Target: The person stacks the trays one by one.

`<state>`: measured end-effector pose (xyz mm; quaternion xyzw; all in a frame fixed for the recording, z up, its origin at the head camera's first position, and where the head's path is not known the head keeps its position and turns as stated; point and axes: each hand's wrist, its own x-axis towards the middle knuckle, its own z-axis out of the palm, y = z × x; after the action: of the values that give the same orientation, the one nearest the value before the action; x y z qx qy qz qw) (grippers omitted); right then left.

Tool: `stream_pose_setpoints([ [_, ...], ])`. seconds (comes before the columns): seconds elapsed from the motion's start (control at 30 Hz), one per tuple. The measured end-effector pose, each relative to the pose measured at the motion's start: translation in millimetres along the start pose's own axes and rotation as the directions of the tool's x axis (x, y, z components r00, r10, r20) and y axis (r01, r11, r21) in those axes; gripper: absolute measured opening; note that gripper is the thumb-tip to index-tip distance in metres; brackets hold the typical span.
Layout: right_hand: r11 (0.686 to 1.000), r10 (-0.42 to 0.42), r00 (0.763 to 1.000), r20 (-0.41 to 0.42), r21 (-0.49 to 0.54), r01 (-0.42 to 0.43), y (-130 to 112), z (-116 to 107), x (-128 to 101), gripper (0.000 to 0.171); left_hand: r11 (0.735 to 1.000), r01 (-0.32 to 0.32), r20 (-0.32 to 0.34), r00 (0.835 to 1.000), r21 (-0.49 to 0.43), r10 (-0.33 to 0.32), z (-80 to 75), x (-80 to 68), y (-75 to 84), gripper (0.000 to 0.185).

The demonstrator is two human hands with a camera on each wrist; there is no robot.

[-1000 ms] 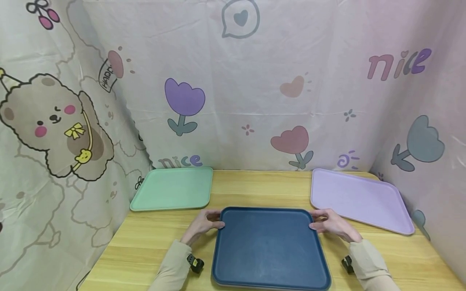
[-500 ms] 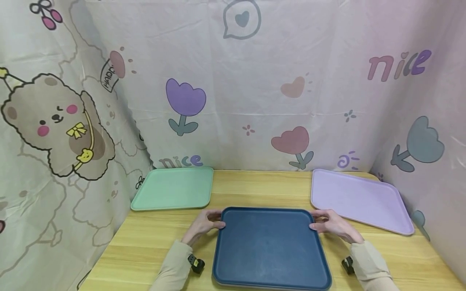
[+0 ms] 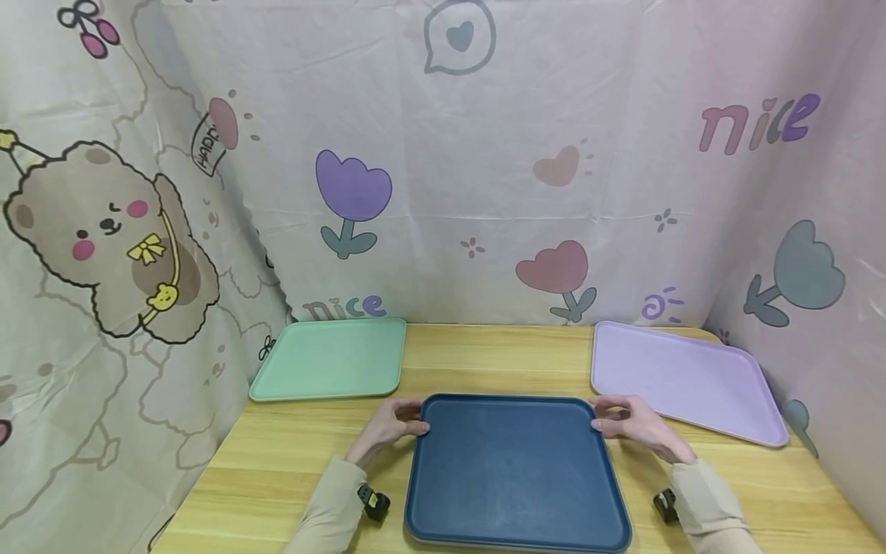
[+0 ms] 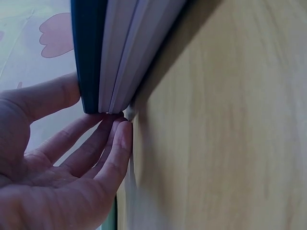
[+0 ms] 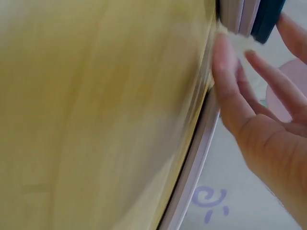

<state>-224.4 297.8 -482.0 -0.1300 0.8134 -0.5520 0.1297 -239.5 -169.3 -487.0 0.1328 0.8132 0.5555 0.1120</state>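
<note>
A dark blue tray (image 3: 515,469) lies flat at the middle of the desk's (image 3: 277,462) near edge, and the left wrist view shows it as the top of a small stack, with paler trays (image 4: 124,52) directly beneath it. The person's left hand (image 3: 388,427) is at the stack's far left corner, thumb over the blue rim and fingers (image 4: 103,143) reaching under the bottom edge in a loose pinch. The right hand (image 3: 633,423) sits at the far right corner; its fingers (image 5: 230,81) are spread and mostly straight, the tips touching the corner of the stack without closing around it. A green tray (image 3: 328,358) rests at the desk's far left corner and a lilac tray (image 3: 681,377) along its far right edge, both well apart from the blue one. The blue tray looks like stiff, light moulded plastic with a smooth, probably slippery face and a low raised rim. It should carry best held by that rim at two opposite sides or corners, thumbs on top and fingers below. Since the nested trays may cling together, the fingers would need to slip in just beneath the blue rim to take it alone.
</note>
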Motion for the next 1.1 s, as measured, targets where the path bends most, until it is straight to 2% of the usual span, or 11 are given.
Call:
stream_pose_setpoints([
  [0.17,1.000,-0.019,0.969,-0.245,-0.017,0.015,2.2,-15.0,-6.7,0.047,1.000,-0.013,0.004,1.000,-0.019,0.013,-0.8,1.5,-1.5,0.051],
  [0.33,0.982,0.056,0.856,-0.514,0.185,0.047,13.5,-40.5,-18.1,0.028,1.000,-0.014,0.002,1.000,-0.017,0.015,-0.3,1.6,-1.7,0.051],
  [0.43,0.928,0.189,0.706,-0.683,0.360,0.099,17.9,-54.1,-23.4,0.045,1.000,-0.017,0.003,1.000,-0.014,0.017,0.2,0.2,-0.4,0.051],
  [0.53,0.862,0.338,0.516,-0.787,0.479,0.167,20.2,-66.3,-28.6,0.053,1.000,-0.022,0.007,1.000,0.002,0.022,-0.1,0.1,-1.2,0.051],
  [0.6,0.845,0.392,0.402,-0.827,0.497,0.198,22.1,-73.5,-33.1,0.055,1.000,-0.025,0.011,1.000,0.016,0.024,-0.3,0.2,-2.2,0.052],
  [0.7,0.851,0.443,0.272,-0.854,0.496,0.170,26.5,-82.8,-40.2,0.052,1.000,-0.027,0.019,0.999,0.014,0.027,-1.1,0.6,-4.6,0.053],
  [0.77,0.856,0.470,0.216,-0.856,0.502,0.126,29.6,-87.3,-44.5,0.053,0.999,-0.036,0.026,0.999,0.000,0.036,-1.7,0.4,-5.6,0.054],
  [0.83,0.840,0.515,0.184,-0.837,0.536,0.088,32.3,-91.2,-47.8,0.056,0.999,-0.045,0.032,0.998,-0.017,0.046,-2.1,0.1,-6.0,0.055],
  [0.9,0.827,0.539,0.175,-0.824,0.557,0.072,35.0,-94.1,-49.9,0.062,0.998,-0.053,0.036,0.998,-0.031,0.054,-2.4,-0.5,-6.1,0.056],
  [1.03,0.823,0.551,0.188,-0.813,0.566,0.038,39.9,-99.3,-52.1,0.068,0.998,-0.047,0.028,0.998,-0.046,0.049,-2.2,-0.5,-7.3,0.059],
  [1.1,0.822,0.554,0.215,-0.804,0.569,0.007,42.3,-101.8,-53.6,0.070,0.998,-0.041,0.024,0.999,-0.052,0.043,-2.0,-0.2,-8.0,0.060],
])
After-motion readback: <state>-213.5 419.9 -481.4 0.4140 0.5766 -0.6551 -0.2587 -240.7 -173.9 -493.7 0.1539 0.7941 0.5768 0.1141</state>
